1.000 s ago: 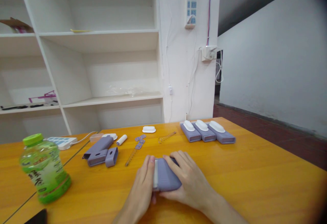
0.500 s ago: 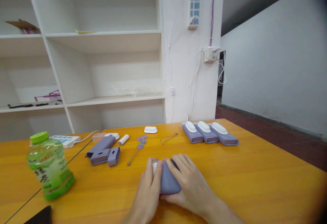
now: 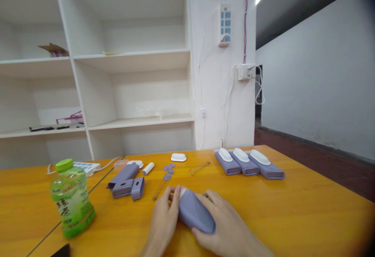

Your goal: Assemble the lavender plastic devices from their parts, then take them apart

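Note:
A ribbed purple plastic case is held low over the table, slanting from upper left to lower right. My right hand is closed around its right side, thumb near the lower end. My left hand grips its upper left end, where a bit of white shows between the fingers; the rest of that end is hidden. Beyond my hands lie two springs, several small flat purple pieces, a white cylinder and a white oval cap. More purple casing parts lie to the left.
Three purple cases with white oval tops stand in a row at the table's back right. A green bottle is at left, by a seam in the table and a power strip. White shelves rise behind the table.
The purple case has turned from nearly upright to a slant, its lower end swung right and its long side showing. Both hands keep hold of it. The camera view has shifted.

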The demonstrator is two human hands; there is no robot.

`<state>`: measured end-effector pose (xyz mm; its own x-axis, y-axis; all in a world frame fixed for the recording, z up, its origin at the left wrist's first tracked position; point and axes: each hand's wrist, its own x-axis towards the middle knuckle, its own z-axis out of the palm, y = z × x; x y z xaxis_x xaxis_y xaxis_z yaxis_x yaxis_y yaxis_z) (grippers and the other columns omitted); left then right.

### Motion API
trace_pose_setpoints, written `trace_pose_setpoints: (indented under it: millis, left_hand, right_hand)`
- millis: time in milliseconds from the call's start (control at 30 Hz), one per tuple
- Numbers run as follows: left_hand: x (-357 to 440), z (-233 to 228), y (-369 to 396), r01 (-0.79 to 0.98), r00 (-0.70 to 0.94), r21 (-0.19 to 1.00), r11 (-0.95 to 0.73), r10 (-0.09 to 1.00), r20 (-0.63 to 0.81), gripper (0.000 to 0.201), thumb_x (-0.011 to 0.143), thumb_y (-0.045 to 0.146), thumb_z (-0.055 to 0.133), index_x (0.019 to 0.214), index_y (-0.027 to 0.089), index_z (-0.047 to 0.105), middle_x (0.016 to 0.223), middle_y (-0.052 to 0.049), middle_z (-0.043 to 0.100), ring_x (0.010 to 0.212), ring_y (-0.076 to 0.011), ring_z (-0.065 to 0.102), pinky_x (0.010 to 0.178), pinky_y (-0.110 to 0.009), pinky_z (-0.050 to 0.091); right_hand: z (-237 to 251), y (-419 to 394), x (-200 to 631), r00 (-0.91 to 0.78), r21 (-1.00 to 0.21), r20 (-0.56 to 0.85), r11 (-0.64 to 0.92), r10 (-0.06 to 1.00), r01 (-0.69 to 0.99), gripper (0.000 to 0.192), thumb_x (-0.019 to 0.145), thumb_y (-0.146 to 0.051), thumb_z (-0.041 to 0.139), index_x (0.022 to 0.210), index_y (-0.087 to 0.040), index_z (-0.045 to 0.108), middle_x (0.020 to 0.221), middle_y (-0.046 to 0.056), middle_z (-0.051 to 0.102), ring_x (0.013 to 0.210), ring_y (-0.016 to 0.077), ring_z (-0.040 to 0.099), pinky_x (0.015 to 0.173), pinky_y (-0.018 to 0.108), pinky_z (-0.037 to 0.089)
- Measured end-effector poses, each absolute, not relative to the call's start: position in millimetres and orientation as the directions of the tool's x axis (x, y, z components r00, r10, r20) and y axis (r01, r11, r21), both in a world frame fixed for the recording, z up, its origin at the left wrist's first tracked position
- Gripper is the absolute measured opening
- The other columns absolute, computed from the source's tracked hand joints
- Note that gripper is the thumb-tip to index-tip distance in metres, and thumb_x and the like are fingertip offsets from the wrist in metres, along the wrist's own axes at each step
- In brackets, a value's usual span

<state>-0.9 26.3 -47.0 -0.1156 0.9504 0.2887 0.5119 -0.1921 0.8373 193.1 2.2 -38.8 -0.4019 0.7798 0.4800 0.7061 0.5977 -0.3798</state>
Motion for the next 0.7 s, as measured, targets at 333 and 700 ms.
trace_pose_setpoints:
  millis: [333,700]
  left_hand:
    - [-54,-51,44,0.974,-0.219,0.15,0.171,0.88,0.421,0.024,0.094,0.028,0.049,0.104,0.013,0.066,0.104,-0.015,0.065,0.103,-0.0292,0.06,0.082,-0.036,0.045]
    - [-3,-15,11,0.547,0.133,0.663,-0.511,0.835,0.534,0.02,0.096,0.037,0.053,0.096,0.022,0.066,0.084,-0.003,0.067,0.078,-0.019,0.06,0.073,-0.029,0.046]
  right_hand:
    - [-53,20,204,-0.084,-0.183,0.592,0.236,0.801,0.954,0.03,0.079,-0.032,0.064,0.104,-0.016,0.066,0.096,0.017,0.064,0.091,0.039,0.063,0.077,0.057,0.051]
    - [-29,6,186,-0.561,0.106,0.673,0.688,0.482,0.718,0.063,0.089,-0.013,0.053,0.149,-0.02,0.037,0.149,0.012,0.048,0.136,0.0308,0.043,0.112,0.055,0.035]
